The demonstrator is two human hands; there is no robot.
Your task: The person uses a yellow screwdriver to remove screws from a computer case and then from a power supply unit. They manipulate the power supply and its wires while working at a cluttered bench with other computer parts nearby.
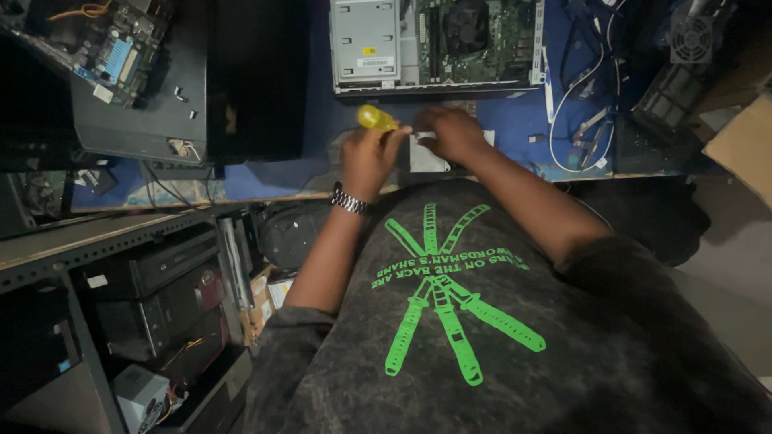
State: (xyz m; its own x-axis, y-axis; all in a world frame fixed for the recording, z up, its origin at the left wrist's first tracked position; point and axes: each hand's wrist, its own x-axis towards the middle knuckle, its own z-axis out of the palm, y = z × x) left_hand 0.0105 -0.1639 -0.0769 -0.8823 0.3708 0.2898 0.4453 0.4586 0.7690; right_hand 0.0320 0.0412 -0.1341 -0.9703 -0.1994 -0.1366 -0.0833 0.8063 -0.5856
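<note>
Dim workshop; blue bench (273, 173) cluttered with computer parts, viewed from above the worker's chest.

Left hand (368, 157), with a metal wristwatch (348, 199) on its wrist, is closed around a screwdriver (376, 119). Only the yellow handle shows, above the fist; the shaft is hidden. Right hand (450, 133) rests on a small grey metal part (426, 157) lying on the bench at its near edge, just in front of the worker. The fingers press down on its top; whether they grip an edge cannot be told. The two hands are close together, nearly touching over the part.

Surroundings: an open computer case (438, 44) with its board exposed lies just beyond the hands. A black case (153, 104) lies at left, with a second board (112, 48) at the top-left corner. White cables (579, 104) trail to the right, and a cardboard box (744, 145) sits at the far right. Below the bench, at left, shelves (121, 257) hold stacked dark units.

Handling assessment: the part appears to be thin sheet metal, so it is judged light and stiff, liable to slide on the bench unless pinned, possibly with sharp edges. It is best held flat by its outer sides. The plastic handle looks smooth and hard, so a full-fist grip suits it.
</note>
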